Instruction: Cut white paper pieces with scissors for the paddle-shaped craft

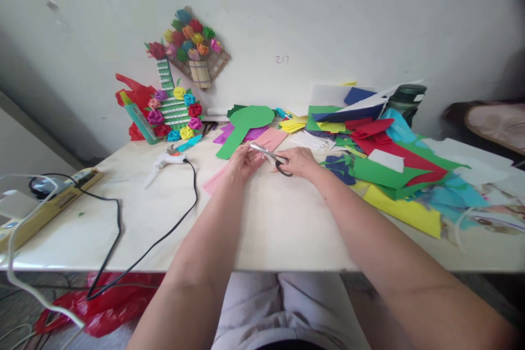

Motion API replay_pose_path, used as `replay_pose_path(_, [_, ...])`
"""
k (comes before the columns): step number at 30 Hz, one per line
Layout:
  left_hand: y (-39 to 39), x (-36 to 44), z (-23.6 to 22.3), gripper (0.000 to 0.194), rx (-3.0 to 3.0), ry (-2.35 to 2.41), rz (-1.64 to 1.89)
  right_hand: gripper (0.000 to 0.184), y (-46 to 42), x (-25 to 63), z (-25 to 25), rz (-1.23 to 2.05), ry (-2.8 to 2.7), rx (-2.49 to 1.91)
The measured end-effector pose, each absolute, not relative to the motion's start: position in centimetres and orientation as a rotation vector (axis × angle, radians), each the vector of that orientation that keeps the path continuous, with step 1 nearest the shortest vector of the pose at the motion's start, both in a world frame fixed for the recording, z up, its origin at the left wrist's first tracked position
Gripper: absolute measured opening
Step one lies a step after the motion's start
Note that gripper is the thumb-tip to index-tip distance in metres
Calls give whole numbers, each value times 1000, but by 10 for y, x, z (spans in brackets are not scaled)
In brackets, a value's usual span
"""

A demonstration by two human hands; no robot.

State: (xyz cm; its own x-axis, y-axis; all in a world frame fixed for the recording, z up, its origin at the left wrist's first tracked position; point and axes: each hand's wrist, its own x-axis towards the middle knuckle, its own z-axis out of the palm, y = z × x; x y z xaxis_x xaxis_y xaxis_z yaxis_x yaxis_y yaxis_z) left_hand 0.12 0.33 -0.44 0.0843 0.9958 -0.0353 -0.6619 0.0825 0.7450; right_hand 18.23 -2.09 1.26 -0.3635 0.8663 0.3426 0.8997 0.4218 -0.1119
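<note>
My right hand (300, 162) grips a pair of scissors (282, 166) by the black handles. The silver blades point left and reach my left hand (243, 163). Its fingers are curled together close to the blade tips; whatever they pinch is too small and blurred to name. Beneath both hands lies pink paper (274, 138), with more of it showing left of my left wrist. Just behind, a large green paper cutout (251, 120) with a rounded head and a long strip rests partly over purple paper (257, 133).
A white glue gun (169, 161) lies at left, its black cord looping across the table (287, 235) to a power strip (53, 205). Paper-flower crafts (176, 112) and a green glue bottle (140, 120) stand behind. Coloured paper scraps (385, 169) heap at right beside a dark bottle (406, 101).
</note>
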Motion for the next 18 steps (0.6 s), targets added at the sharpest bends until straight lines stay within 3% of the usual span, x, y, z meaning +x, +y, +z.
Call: replay_pose_path(18, [6, 0, -3, 9, 568, 664, 1366, 45, -23, 182, 16, -164, -2361, -1537])
